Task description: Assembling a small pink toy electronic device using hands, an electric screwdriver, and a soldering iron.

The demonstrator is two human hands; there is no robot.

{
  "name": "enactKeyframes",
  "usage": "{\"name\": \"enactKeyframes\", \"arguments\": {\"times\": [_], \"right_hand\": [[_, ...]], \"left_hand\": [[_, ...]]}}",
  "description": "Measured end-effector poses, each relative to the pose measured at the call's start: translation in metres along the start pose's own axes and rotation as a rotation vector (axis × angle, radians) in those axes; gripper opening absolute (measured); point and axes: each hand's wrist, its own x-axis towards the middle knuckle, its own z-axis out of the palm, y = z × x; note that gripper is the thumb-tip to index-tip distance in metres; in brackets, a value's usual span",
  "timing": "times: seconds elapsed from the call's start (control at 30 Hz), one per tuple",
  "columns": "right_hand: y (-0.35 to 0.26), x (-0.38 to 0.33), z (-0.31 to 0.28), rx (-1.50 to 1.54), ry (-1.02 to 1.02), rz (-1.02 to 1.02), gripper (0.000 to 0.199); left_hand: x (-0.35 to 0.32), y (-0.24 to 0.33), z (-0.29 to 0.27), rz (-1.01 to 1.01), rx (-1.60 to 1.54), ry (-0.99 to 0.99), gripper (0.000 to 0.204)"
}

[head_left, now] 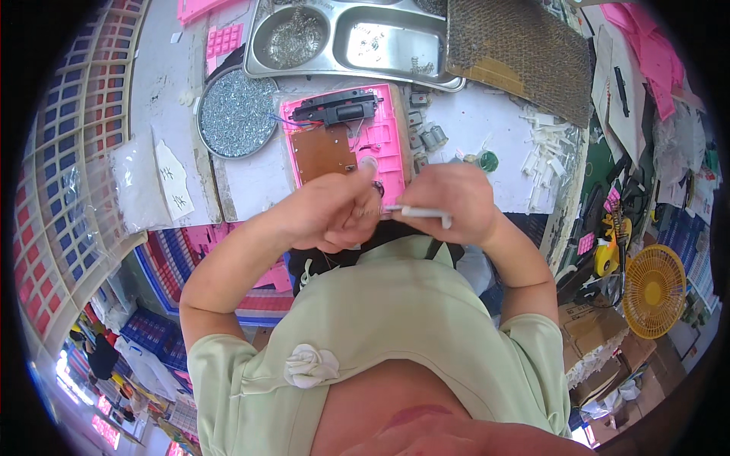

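Note:
Near the table's front edge, my right hand (458,199) is closed around a thin white plastic piece (426,214) with a bent end. Its tip points left, toward my left hand (338,213), whose fingers are pinched together close by. Whatever lies in that pinch is too small to make out. Just beyond both hands rests an open pink plastic housing (390,140). It carries a brown board (319,152) and a black mechanism (338,108) with red and blue wires. My hands cover the housing's near edge.
A round dish of small screws (238,114) stands left of the housing. Behind it is a metal compartment tray (342,64) with springs. Small metal motors (433,137), white plastic parts (544,152) and a cardboard piece (525,53) lie rightward. A yellow fan (652,291) stands far right.

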Motion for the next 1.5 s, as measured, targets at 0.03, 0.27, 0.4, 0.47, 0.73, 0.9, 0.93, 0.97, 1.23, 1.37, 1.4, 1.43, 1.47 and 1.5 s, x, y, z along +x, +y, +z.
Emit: {"name": "enactKeyframes", "arguments": {"times": [0.03, 0.27, 0.4, 0.47, 0.73, 0.9, 0.93, 0.97, 1.23, 1.37, 1.4, 1.43, 1.47, 1.5], "right_hand": [[-0.001, 0.002, -0.005, -0.002, -0.015, 0.06, 0.019], [0.01, -0.004, 0.001, 0.044, 0.137, 0.074, 0.025], [0.009, 0.001, -0.011, -0.089, 0.069, -0.106, 0.023], [0.01, 0.001, -0.013, -0.105, 0.041, -0.22, 0.02], [-0.007, 0.017, -0.039, 0.059, -0.116, -0.092, 0.012], [0.015, 0.015, -0.02, 0.477, 0.204, 0.757, 0.018], [0.02, 0.013, -0.016, 0.601, 0.23, 0.845, 0.019], [0.021, 0.015, -0.015, 0.618, 0.176, 0.857, 0.022], [0.002, 0.02, 0.001, 0.699, 0.107, 0.51, 0.043], [-0.012, 0.016, -0.012, 0.217, -0.066, 0.433, 0.037], [-0.012, 0.015, -0.015, 0.14, -0.063, 0.361, 0.036], [-0.011, 0.014, -0.017, 0.064, -0.059, 0.289, 0.035], [-0.009, 0.012, -0.019, -0.01, -0.055, 0.216, 0.034], [-0.009, 0.01, -0.021, 0.012, -0.069, 0.271, 0.034]], "left_hand": [[-0.001, 0.007, 0.012, 0.073, 0.046, 0.071, 0.032], [0.011, -0.009, 0.011, 0.669, 0.9, 0.417, 0.01], [0.006, 0.016, 0.015, 0.074, 0.26, 0.124, 0.035], [0.013, 0.024, 0.008, -0.189, 0.073, 0.06, 0.044], [0.031, 0.069, 0.024, -0.034, 0.976, 0.283, 0.047], [0.027, 0.107, 0.033, 0.666, 1.783, 0.58, 0.034], [0.019, 0.102, 0.042, 0.554, 1.65, 0.514, 0.036], [0.017, 0.088, 0.039, 0.529, 1.451, 0.403, 0.03], [-0.002, 0.018, 0.022, 0.582, 0.869, 0.583, 0.012], [-0.006, -0.001, 0.001, 0.612, 0.629, 0.518, 0.012], [-0.008, -0.004, 0.0, 0.594, 0.608, 0.509, 0.013], [-0.009, -0.006, 0.0, 0.557, 0.596, 0.5, 0.013], [-0.011, -0.008, 0.0, 0.52, 0.583, 0.491, 0.014], [-0.012, -0.01, 0.0, 0.482, 0.572, 0.476, 0.014]]}}
